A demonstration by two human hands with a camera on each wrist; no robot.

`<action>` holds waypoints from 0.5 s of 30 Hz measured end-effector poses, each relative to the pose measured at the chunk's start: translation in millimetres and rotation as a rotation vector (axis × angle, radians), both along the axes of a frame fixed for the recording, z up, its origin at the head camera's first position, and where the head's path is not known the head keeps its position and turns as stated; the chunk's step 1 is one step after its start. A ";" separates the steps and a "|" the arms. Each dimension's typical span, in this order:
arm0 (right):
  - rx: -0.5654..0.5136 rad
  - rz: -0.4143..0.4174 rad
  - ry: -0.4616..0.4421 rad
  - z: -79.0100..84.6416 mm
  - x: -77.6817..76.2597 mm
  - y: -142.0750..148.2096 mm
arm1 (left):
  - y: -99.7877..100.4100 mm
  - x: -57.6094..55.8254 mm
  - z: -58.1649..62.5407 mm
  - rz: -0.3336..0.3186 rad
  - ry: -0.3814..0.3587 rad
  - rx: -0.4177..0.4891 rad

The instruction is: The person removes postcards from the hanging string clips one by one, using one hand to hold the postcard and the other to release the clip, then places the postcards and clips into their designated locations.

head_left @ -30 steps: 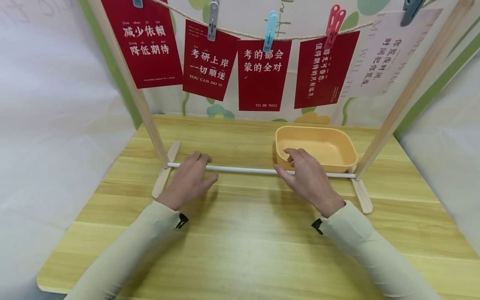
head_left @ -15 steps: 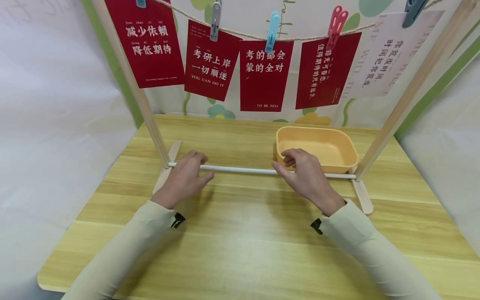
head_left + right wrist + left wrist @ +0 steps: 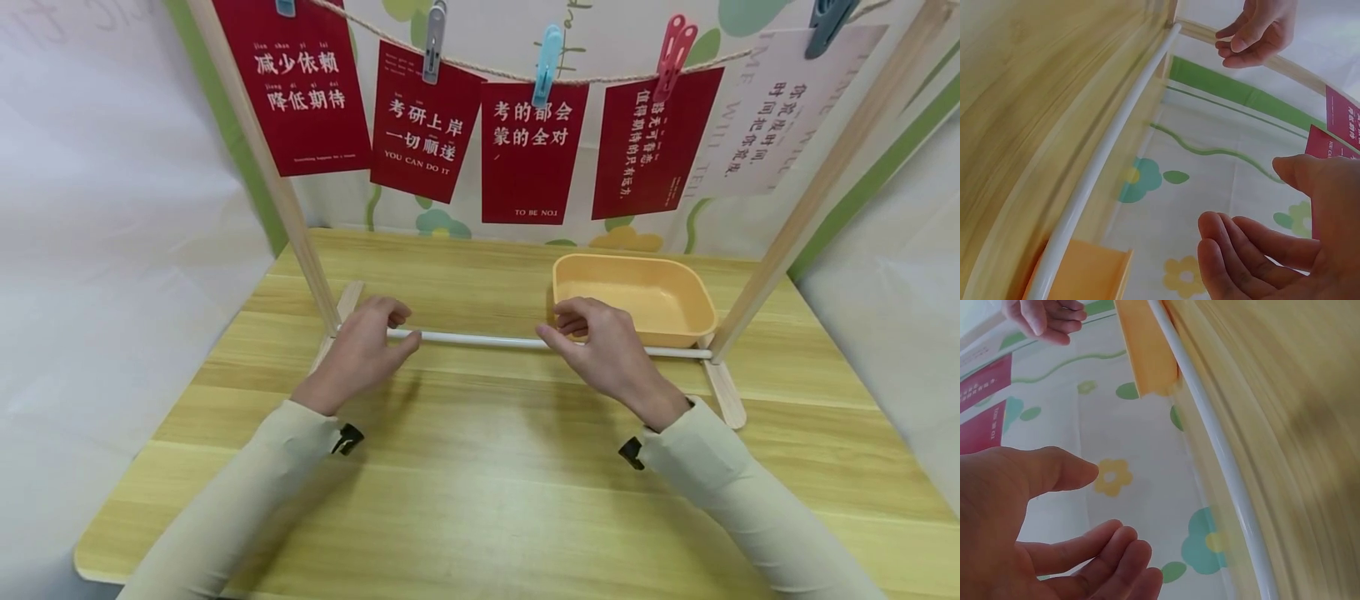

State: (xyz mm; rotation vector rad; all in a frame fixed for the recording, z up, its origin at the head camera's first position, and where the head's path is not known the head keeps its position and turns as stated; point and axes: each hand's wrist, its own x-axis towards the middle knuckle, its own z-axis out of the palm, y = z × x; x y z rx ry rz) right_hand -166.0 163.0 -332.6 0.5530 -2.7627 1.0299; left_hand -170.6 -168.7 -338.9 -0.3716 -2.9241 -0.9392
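Note:
My left hand (image 3: 360, 350) hovers by the left end of a white rod (image 3: 480, 339), fingers loosely bent and thumb apart, holding nothing. My right hand (image 3: 611, 350) is held much the same way, overlapping the front left corner of an empty yellow plastic basin (image 3: 663, 300) in the head view. Both wrist views show a gap between thumb and fingers. Above, a twine carries several cards: red ones such as the middle card (image 3: 528, 179) and a pale one (image 3: 780, 125). A light-blue clothespin (image 3: 547, 65), a pink clothespin (image 3: 673, 57) and a grey clothespin (image 3: 433, 42) grip the twine.
The wooden frame has a left post (image 3: 277, 183) and a right post (image 3: 825, 183), standing on flat feet such as the right foot (image 3: 726, 396). It stands on a wood-grain table (image 3: 480, 500). A floral cloth (image 3: 450, 208) hangs behind.
My left hand has drifted left, over the rod's left end and the left foot. My right hand has shifted slightly left. The hanging cards and the basin stay as they were.

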 end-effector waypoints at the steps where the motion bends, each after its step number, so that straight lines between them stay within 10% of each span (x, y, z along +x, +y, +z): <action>1: -0.006 0.002 0.002 0.9 0.2 -0.6 | -0.6 0.0 0.7 0.002 0.006 0.008; 15: -0.053 0.013 -0.034 10.7 3.6 -7.2 | -12.4 2.7 10.8 0.046 0.053 0.103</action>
